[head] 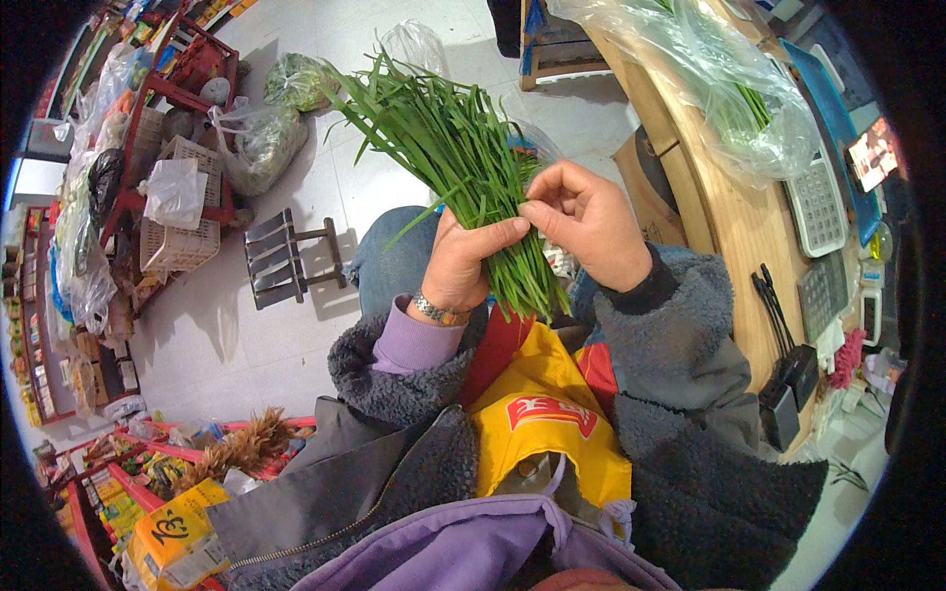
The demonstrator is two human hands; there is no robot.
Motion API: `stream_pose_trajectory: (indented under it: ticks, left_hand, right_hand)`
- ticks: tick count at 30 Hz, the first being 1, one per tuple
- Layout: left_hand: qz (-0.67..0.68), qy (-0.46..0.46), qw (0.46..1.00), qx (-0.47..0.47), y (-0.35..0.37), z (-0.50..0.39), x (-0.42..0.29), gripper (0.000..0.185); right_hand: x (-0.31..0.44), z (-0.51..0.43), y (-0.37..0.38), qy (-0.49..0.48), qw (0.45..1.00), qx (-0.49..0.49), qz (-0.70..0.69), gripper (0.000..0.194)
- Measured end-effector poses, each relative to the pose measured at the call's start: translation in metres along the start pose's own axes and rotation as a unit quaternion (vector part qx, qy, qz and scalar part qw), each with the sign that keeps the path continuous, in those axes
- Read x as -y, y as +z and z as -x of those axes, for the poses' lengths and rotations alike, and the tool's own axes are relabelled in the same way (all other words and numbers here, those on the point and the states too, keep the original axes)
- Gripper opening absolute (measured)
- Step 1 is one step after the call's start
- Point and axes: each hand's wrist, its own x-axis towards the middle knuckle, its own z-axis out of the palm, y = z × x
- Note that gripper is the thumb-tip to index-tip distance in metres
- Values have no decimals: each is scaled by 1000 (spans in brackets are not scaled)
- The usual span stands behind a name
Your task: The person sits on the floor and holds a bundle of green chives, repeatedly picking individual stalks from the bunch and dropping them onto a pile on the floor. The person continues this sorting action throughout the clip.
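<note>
A thick bunch of long green leaves, like garlic chives (443, 140), is held above my lap, its leaf tips toward the upper left and its stem ends pointing down. My left hand (469, 255) is wrapped around the bunch near the stems, its thumb across the front. At the bunch's right edge is my right hand (584, 221), its fingers curled and its thumb tip beside my left thumb. Whether it pinches a stalk cannot be told. Below the stems lies a yellow and red apron (554, 406).
To the right, a wooden counter (746, 251) bears a clear plastic bag (761, 96) with green stalks, a calculator (817, 207) and black adapters. A folding stool (273, 258), bagged greens (266, 140) and a red rack (140, 125) with white baskets stand to the left.
</note>
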Motion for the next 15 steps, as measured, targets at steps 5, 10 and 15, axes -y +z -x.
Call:
stream_pose_trajectory:
  ticks: [5,10,15]
  left_hand:
    - [14,-18,1000,0,-1,0,-1,50]
    - [14,-12,1000,7,0,0,-1,52]
    - [-9,-4,1000,-4,1,2,2,52]
  right_hand:
    - [6,2,-3,39,999,7,-31,14]
    - [5,2,-3,29,998,14,-62,15]
    - [-4,-1,3,-26,999,-31,-17,18]
